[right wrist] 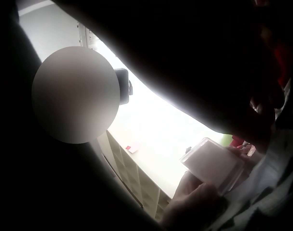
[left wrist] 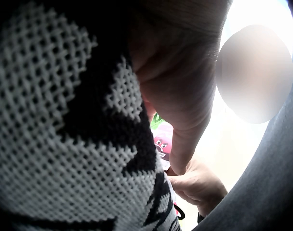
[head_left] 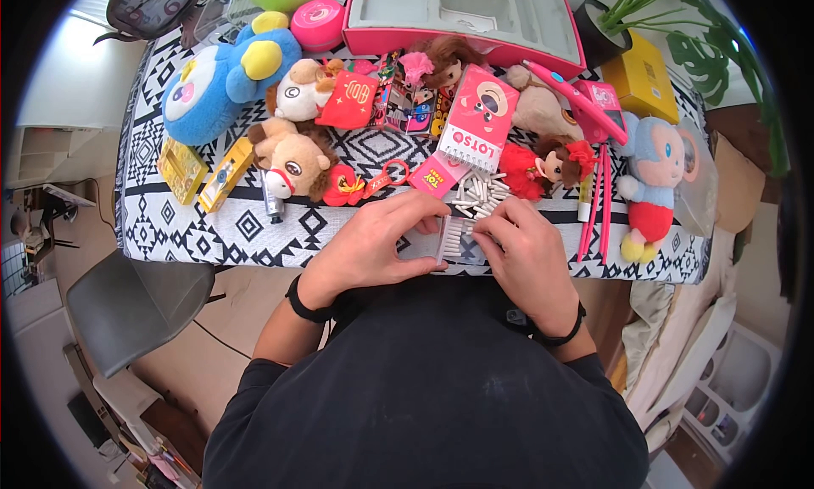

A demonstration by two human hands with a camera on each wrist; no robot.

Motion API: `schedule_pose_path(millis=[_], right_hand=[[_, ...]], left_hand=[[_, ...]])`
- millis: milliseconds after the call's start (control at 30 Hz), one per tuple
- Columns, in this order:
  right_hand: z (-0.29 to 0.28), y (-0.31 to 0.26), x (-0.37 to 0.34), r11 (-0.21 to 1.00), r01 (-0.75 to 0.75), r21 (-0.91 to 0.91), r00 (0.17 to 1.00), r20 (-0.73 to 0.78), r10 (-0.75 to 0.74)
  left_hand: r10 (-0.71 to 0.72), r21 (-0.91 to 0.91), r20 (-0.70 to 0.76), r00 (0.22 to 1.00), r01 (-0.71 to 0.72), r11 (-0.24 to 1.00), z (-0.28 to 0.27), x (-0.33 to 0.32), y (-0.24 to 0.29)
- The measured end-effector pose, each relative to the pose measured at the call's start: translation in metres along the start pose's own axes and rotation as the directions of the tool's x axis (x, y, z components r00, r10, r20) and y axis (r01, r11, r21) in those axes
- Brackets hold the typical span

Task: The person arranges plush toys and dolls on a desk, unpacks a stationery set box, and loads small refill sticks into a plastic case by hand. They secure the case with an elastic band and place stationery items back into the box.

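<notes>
In the head view my left hand [head_left: 373,239] holds a small clear plastic box [head_left: 441,241] at the table's near edge, thumb below and fingers above. Short white sticks [head_left: 454,237] lie side by side inside it. My right hand [head_left: 530,256] bends over the box's right side, its thumb and fingertips pinching at the sticks there; the fingers partly hide what they hold. Just beyond the hands is a loose pile of white sticks [head_left: 482,192]. The right wrist view shows the clear box [right wrist: 211,163] tilted, with left-hand fingers [right wrist: 199,197] along its lower edge.
Behind the pile lie a pink Lotso notepad [head_left: 479,116] and a pink Toy Story card [head_left: 437,177]. A red-dressed doll [head_left: 551,162], pink chopstick-like sticks [head_left: 595,209] and a blue plush [head_left: 653,167] are at the right. Plush horses, red scissors [head_left: 388,177] and yellow boxes [head_left: 227,173] stand left.
</notes>
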State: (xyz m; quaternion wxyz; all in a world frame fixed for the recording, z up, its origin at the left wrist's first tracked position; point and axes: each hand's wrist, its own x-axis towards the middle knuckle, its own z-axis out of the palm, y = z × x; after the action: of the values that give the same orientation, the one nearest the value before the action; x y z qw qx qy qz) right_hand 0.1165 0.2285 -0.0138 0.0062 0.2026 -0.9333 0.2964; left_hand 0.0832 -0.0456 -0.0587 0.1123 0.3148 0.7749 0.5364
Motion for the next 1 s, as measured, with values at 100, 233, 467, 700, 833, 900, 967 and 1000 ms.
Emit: schedule_pose_path(millis=[100, 233, 467, 700, 833, 900, 967, 1000], right_hand=[[-0.0006, -0.0001, 0.0002, 1.0, 0.006, -0.023, 1.0, -0.008, -0.006], [0.0, 0.0, -0.0006, 0.998, 0.014, -0.053, 1.0, -0.002, -0.015], [0.0011, -0.0022, 0.0017, 0.996, 0.052, -0.078, 0.999, -0.009, -0.053], [0.0028, -0.0011, -0.001, 0.994, 0.042, -0.1, 0.999, 0.028, -0.04], [0.0054, -0.0003, -0.002, 0.996, 0.052, -0.066, 0.999, 0.009, -0.051], [0.0027, -0.0021, -0.0011, 0.997, 0.068, -0.04, 0.998, 0.004, -0.068], [0.0012, -0.0021, -0.0005, 0.997, 0.065, -0.052, 0.998, 0.019, -0.064], [0.0008, -0.0019, -0.0004, 0.996, 0.063, -0.063, 0.998, 0.035, -0.061]], left_hand=[[-0.001, 0.001, 0.002, 1.0, 0.001, 1.0, -0.0003, 0.0003, 0.0005], [0.003, 0.003, 0.002, 1.0, -0.003, 1.0, -0.0001, 0.0002, 0.0004], [0.007, 0.002, 0.002, 1.0, -0.007, 1.0, 0.0005, 0.0001, -0.0009], [0.002, -0.001, 0.004, 1.0, -0.002, 1.0, 0.0005, -0.0002, -0.0015], [0.008, -0.005, 0.001, 1.0, -0.008, 1.0, 0.0006, 0.0, -0.0016], [0.006, -0.007, 0.002, 1.0, -0.006, 1.0, 0.0007, -0.0003, -0.0015], [0.004, -0.009, 0.003, 1.0, -0.004, 1.0, 0.0007, -0.0003, -0.0015], [0.003, -0.006, 0.004, 1.0, -0.003, 1.0, 0.0007, -0.0001, -0.0014]])
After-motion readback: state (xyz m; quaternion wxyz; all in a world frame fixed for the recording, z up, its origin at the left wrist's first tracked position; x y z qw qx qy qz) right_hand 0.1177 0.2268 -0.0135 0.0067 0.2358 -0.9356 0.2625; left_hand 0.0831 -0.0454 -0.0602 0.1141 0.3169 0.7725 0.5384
